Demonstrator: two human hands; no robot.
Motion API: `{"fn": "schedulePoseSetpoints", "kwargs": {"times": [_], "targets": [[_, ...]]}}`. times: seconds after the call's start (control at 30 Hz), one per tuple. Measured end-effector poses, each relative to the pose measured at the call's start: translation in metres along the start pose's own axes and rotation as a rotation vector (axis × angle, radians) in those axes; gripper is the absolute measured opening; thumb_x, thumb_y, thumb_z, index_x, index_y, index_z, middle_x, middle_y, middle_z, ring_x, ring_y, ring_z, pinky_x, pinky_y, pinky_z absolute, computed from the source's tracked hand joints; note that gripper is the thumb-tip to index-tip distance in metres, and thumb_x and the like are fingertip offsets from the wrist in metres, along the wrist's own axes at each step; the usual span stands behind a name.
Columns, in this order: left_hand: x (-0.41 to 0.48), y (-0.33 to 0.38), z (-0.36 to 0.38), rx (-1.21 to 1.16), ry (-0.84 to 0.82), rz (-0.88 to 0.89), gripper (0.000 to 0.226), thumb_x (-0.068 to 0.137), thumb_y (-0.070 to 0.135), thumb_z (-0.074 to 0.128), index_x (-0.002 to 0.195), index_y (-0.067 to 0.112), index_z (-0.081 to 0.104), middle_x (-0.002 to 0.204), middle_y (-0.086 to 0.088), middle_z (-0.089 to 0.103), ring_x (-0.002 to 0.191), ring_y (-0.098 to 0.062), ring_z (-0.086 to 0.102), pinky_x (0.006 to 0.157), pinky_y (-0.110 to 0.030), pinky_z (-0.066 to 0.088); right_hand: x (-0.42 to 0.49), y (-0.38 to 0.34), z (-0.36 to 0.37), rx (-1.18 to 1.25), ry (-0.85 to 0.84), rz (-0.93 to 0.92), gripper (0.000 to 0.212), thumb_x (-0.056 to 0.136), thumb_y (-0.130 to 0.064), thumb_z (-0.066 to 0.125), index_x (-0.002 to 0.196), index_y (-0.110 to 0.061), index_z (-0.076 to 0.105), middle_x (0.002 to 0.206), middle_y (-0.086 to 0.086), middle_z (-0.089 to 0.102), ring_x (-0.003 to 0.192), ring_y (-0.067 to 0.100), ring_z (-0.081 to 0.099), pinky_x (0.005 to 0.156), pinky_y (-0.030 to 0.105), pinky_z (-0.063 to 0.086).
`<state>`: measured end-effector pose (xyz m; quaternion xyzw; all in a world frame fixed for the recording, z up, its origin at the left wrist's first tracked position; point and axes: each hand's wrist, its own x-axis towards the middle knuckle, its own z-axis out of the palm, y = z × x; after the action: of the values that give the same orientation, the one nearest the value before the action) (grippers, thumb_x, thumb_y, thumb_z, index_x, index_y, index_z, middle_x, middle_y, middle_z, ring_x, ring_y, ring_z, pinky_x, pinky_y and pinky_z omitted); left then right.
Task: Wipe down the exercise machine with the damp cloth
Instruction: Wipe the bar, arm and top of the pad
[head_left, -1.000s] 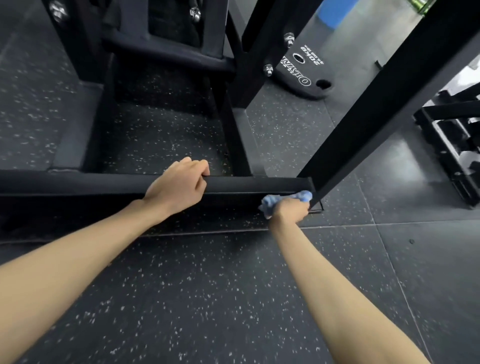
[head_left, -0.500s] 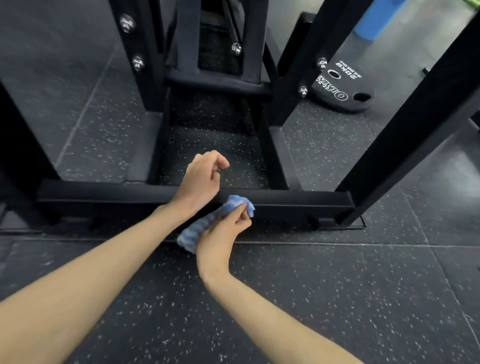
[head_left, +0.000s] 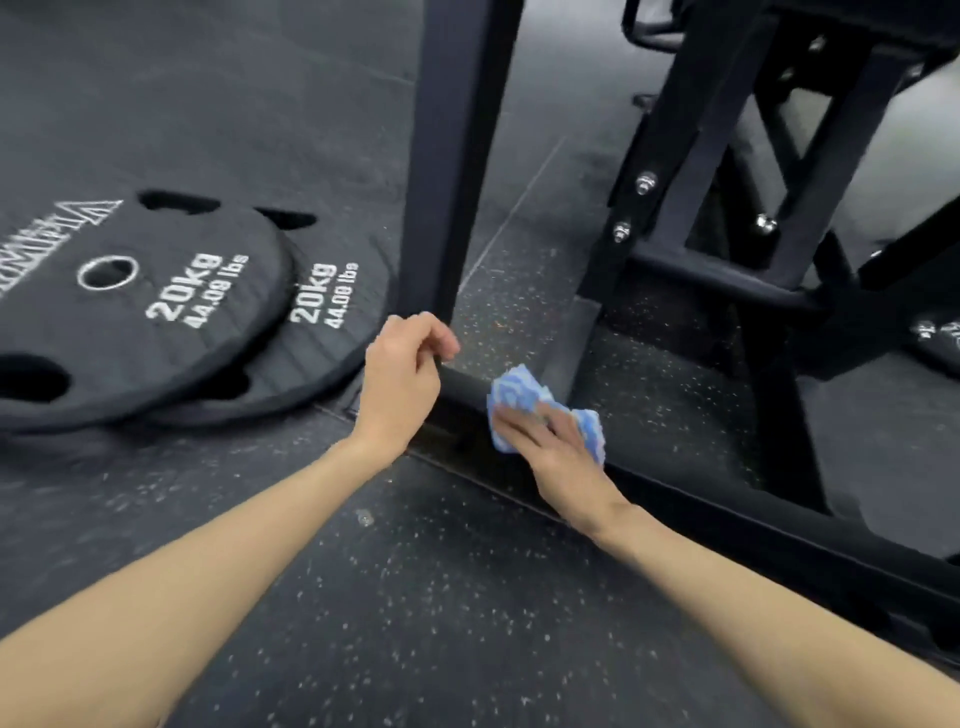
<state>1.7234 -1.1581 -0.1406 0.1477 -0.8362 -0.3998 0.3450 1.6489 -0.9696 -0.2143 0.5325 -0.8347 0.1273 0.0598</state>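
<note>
The black exercise machine's low base bar (head_left: 727, 519) runs along the floor from centre to lower right. An upright post (head_left: 457, 156) rises from its left end. A blue-and-white cloth (head_left: 514, 392) lies bunched on the bar. My right hand (head_left: 550, 447) presses it flat against the bar with fairly straight fingers. My left hand (head_left: 405, 374) sits at the bar's left end by the foot of the post. Its fingers are loosely curled with nothing in them.
Two black 20 kg weight plates (head_left: 156, 312) lie overlapping on the speckled rubber floor to the left, close to the post. More black frame members with bolts (head_left: 727, 208) stand behind the bar at the right.
The view has swung left along the bar to its other end. My right hand now presses the cloth flat on the bar instead of pinching it. My left hand moved to the bar's end.
</note>
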Motion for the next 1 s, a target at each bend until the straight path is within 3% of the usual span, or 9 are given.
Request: {"fn": "schedulePoseSetpoints", "kwargs": {"times": [0.1,0.23,0.37,0.47,0.53,0.67,0.77,0.87,1.0], "targets": [[0.021,-0.014,-0.024,-0.076,0.165,-0.105,0.037,0.063,-0.014,0.034,0.069,0.014,0.057,0.067,0.009,0.058,0.069,-0.004,0.053,0.070,-0.010,0.037,0.024,-0.013,-0.011,-0.085,-0.112,-0.473,0.040,0.091,-0.005,0.035,0.121,-0.004,0.062,0.124,0.006,0.062,0.110,0.026,0.041,0.085,0.039,0.051],[0.068,-0.017,-0.054,-0.181,0.270,-0.179,0.039,0.059,-0.006,0.030,0.065,0.026,0.051,0.063,0.010,0.059,0.068,-0.013,0.060,0.073,-0.031,0.047,0.086,-0.060,-0.036,-0.160,0.025,-0.712,0.053,0.104,-0.015,0.014,0.119,-0.005,0.064,0.120,0.007,0.065,0.112,0.029,0.048,0.091,0.035,0.034],[0.081,-0.020,-0.066,-0.224,0.254,-0.276,0.037,0.066,-0.011,0.032,0.076,0.013,0.058,0.068,0.003,0.061,0.068,-0.010,0.055,0.072,-0.021,0.044,0.155,-0.071,-0.059,-0.582,0.064,-0.485,0.040,0.089,-0.011,0.037,0.111,-0.011,0.070,0.118,0.005,0.066,0.115,0.027,0.059,0.100,0.036,0.032],[0.075,-0.031,-0.076,-0.192,0.165,-0.303,0.037,0.069,-0.013,0.035,0.077,0.011,0.061,0.073,0.001,0.063,0.076,-0.013,0.057,0.068,-0.004,0.036,0.156,-0.085,-0.030,-0.779,-0.272,-0.315,0.046,0.080,-0.015,0.032,0.097,-0.013,0.075,0.108,0.004,0.070,0.108,0.023,0.063,0.099,0.036,0.036],[0.079,-0.037,-0.085,-0.220,0.157,-0.335,0.039,0.069,-0.012,0.035,0.074,0.019,0.059,0.071,0.007,0.063,0.080,-0.016,0.059,0.078,-0.011,0.040,0.150,-0.099,0.002,-0.784,-0.387,-0.326,0.049,0.078,-0.020,0.030,0.090,-0.014,0.077,0.100,0.004,0.071,0.100,0.022,0.064,0.095,0.035,0.035],[0.089,-0.051,-0.103,-0.283,0.167,-0.383,0.039,0.074,-0.011,0.033,0.084,0.019,0.056,0.073,0.007,0.063,0.084,-0.017,0.055,0.078,-0.022,0.040,0.163,-0.119,0.028,-0.891,-0.671,-0.295,0.038,0.097,-0.018,0.029,0.127,-0.011,0.052,0.126,0.006,0.052,0.117,0.025,0.045,0.103,0.037,0.030],[0.095,-0.057,-0.110,-0.348,0.198,-0.443,0.037,0.074,-0.011,0.033,0.088,0.014,0.057,0.072,0.007,0.062,0.083,-0.015,0.055,0.080,-0.025,0.041,0.180,-0.137,0.037,-0.986,-0.740,-0.112,0.040,0.101,-0.024,0.027,0.134,-0.010,0.044,0.130,0.009,0.048,0.123,0.027,0.040,0.107,0.042,0.027],[0.095,-0.054,-0.109,-0.399,0.136,-0.499,0.037,0.075,-0.012,0.032,0.088,0.010,0.059,0.074,0.004,0.061,0.071,-0.004,0.050,0.064,-0.013,0.037,0.194,-0.145,0.033,-1.075,-0.790,0.033,0.041,0.101,-0.027,0.028,0.135,-0.013,0.047,0.131,0.012,0.049,0.124,0.031,0.039,0.110,0.052,0.023],[0.098,-0.052,-0.109,-0.356,0.031,-0.513,0.036,0.080,-0.009,0.035,0.089,0.013,0.063,0.082,0.008,0.059,0.066,0.005,0.046,0.057,0.003,0.031,0.248,-0.127,-0.041,-1.174,-0.614,0.202,0.033,0.097,-0.024,0.036,0.122,-0.021,0.057,0.123,0.008,0.053,0.116,0.029,0.043,0.104,0.046,0.028]]}}
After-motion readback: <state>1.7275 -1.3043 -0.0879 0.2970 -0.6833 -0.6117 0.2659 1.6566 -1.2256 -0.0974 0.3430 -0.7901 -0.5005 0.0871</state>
